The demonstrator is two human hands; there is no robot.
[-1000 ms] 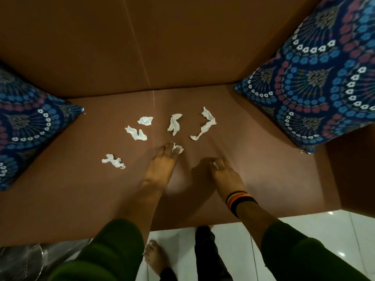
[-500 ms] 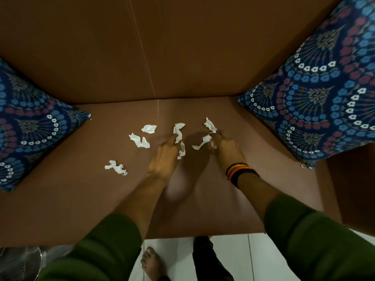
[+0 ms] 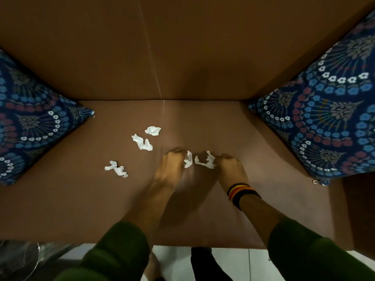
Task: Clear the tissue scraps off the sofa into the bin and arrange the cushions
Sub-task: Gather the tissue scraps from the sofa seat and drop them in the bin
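On the brown sofa seat (image 3: 263,159) my left hand (image 3: 171,167) is closed around a white tissue scrap (image 3: 188,159) that sticks out of its fingers. Close beside it, my right hand (image 3: 230,168) grips a longer tissue scrap (image 3: 206,161). Three loose scraps lie to the left of my hands: one (image 3: 153,130) farthest back, one (image 3: 142,142) just below it, one (image 3: 116,169) nearest the front. A blue patterned cushion (image 3: 30,126) leans at the left end of the sofa and another cushion (image 3: 328,122) at the right end.
The sofa backrest (image 3: 182,47) rises behind the seat. White floor tiles (image 3: 172,260) show below the seat's front edge, with my feet there. A wire mesh object (image 3: 18,258) stands at the bottom left on the floor.
Both hands have closed on the scraps they were reaching for and drawn them toward the front; the two tissue pieces that lay in the middle of the seat are now in my fingers.
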